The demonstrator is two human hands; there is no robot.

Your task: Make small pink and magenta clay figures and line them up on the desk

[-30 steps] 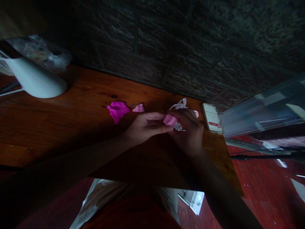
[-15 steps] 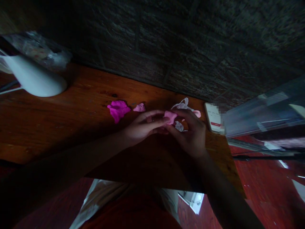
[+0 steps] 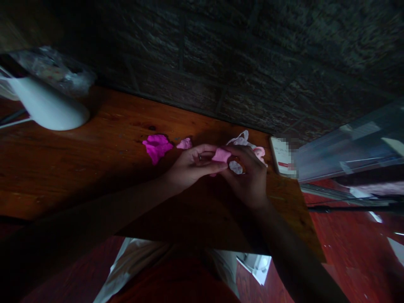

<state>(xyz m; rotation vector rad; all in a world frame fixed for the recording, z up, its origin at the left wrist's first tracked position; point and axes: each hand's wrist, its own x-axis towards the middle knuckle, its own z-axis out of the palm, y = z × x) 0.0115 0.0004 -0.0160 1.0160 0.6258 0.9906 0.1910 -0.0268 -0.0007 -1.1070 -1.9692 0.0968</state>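
Between the fingers of both my hands is a small lump of light pink modelling clay (image 3: 221, 155), squared off at its edges. My left hand (image 3: 191, 166) grips it from the left, thumb in front and fingers behind. From the right, my right hand (image 3: 249, 174) pinches the same lump with thumb and fingertips. On the table left of my hands lie a flattened magenta clay piece (image 3: 157, 147) and a smaller pale pink clay piece (image 3: 184, 143). Behind my right hand are crumpled whitish plastic film (image 3: 240, 139) and another pink piece (image 3: 259, 153), partly hidden.
The wooden table (image 3: 104, 155) meets a dark stone-patterned wall (image 3: 195, 59). A phone (image 3: 282, 156) lies near its right end, beside a clear plastic panel (image 3: 344, 143). At the left stand a white kettle-like vessel (image 3: 52, 107) and a clear plastic bag (image 3: 66, 75).
Both hands have kept hold of the pink clay and turned it between their fingers. It now sits slightly further left, and more of the pink piece behind my right hand shows.
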